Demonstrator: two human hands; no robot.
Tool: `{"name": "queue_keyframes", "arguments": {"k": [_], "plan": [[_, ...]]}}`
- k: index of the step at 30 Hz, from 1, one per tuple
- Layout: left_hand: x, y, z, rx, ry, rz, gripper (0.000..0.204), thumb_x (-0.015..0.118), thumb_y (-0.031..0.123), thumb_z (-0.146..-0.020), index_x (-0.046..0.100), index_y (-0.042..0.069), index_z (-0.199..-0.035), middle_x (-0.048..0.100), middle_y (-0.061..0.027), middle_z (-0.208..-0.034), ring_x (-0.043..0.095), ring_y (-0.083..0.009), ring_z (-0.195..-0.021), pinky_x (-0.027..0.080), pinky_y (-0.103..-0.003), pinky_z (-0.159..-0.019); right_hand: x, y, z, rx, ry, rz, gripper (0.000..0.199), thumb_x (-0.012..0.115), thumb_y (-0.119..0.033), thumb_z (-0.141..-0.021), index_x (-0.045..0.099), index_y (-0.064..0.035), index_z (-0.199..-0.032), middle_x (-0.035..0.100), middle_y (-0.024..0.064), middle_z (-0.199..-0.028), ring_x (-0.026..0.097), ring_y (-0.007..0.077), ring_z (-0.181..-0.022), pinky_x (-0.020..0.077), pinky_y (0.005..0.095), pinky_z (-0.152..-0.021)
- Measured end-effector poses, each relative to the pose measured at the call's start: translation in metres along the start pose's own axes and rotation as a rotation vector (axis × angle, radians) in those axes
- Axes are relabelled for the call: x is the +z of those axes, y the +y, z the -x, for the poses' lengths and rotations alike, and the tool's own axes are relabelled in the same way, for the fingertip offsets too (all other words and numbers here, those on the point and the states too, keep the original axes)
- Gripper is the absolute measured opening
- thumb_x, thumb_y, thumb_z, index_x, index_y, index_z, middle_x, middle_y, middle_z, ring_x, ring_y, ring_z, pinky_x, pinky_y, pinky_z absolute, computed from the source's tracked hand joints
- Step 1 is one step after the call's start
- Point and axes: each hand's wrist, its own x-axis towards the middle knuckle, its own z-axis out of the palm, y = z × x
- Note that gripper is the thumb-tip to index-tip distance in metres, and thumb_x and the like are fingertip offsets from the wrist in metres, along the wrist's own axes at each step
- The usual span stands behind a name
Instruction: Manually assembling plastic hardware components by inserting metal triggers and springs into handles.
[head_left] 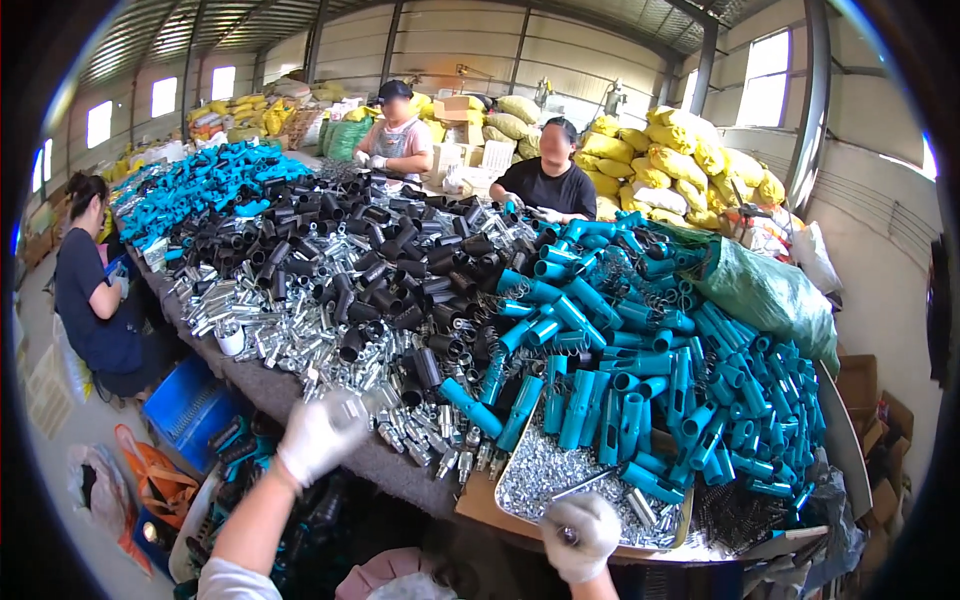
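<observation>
My left hand [318,434], in a white glove, hovers blurred over the table's near edge beside small silver metal fittings [420,440]; whether it holds anything is unclear. My right hand [580,535], also gloved, is closed around a small silver metal part at the front of a tray of tiny screws [545,475]. Teal plastic tubes [640,400] lie heaped just beyond the tray. Black plastic tubes [400,270] and shiny metal sleeves [270,320] cover the middle of the long table.
Three other people sit around the table: one at the left [95,290], two at the far end [400,140] [550,175]. Yellow sacks [680,150] pile at the back right. A green bag [770,295] lies on the right. A blue crate [195,405] stands below left.
</observation>
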Motion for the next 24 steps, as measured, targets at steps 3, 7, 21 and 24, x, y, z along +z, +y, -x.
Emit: {"name": "queue_keyframes", "arguments": {"k": [3, 7, 21, 24], "plan": [[0.007, 0.052, 0.077, 0.323, -0.236, 0.010, 0.022, 0.077, 0.031, -0.082, 0.072, 0.011, -0.091, 0.068, -0.0092, -0.071, 0.068, -0.0285, -0.060, 0.056, -0.037, -0.057, 0.007, -0.049, 0.019, 0.286, -0.112, -0.276, 0.034, 0.079, 0.000, -0.073, 0.071, -0.0049, -0.105, 0.073, 0.0116, -0.097, 0.071, 0.0203, -0.077, 0.0570, 0.0301, -0.069], [0.025, 0.062, 0.132, 0.512, -0.514, -0.047, 0.030, 0.073, 0.044, -0.085, 0.069, 0.017, -0.096, 0.067, -0.0050, -0.065, 0.068, -0.0249, -0.057, 0.053, -0.036, -0.050, 0.000, -0.081, 0.067, 0.834, -0.409, -0.700, 0.045, 0.073, -0.031, -0.089, 0.066, -0.0011, -0.122, 0.071, 0.0141, -0.112, 0.068, 0.0244, -0.098, 0.0525, 0.0342, -0.087], [0.061, 0.081, 0.165, 0.221, -0.928, -0.430, 0.046, 0.066, 0.041, -0.084, 0.063, 0.017, -0.123, 0.069, -0.0107, -0.097, 0.071, -0.0311, -0.086, 0.058, -0.044, -0.071, -0.029, -0.076, 0.137, 0.953, -0.367, -0.357, 0.031, 0.079, -0.010, -0.083, 0.070, -0.0026, -0.112, 0.074, 0.0130, -0.103, 0.072, 0.0198, -0.084, 0.0572, 0.0303, -0.077], [0.065, 0.084, 0.162, 0.239, -0.952, -0.415, 0.043, 0.065, 0.041, -0.086, 0.064, 0.017, -0.121, 0.069, -0.0102, -0.102, 0.071, -0.0307, -0.089, 0.058, -0.045, -0.074, -0.033, -0.073, 0.144, 0.995, -0.404, -0.416, 0.033, 0.076, -0.023, -0.089, 0.070, -0.0063, -0.116, 0.074, 0.0126, -0.102, 0.071, 0.0236, -0.085, 0.0562, 0.0324, -0.079]]}}
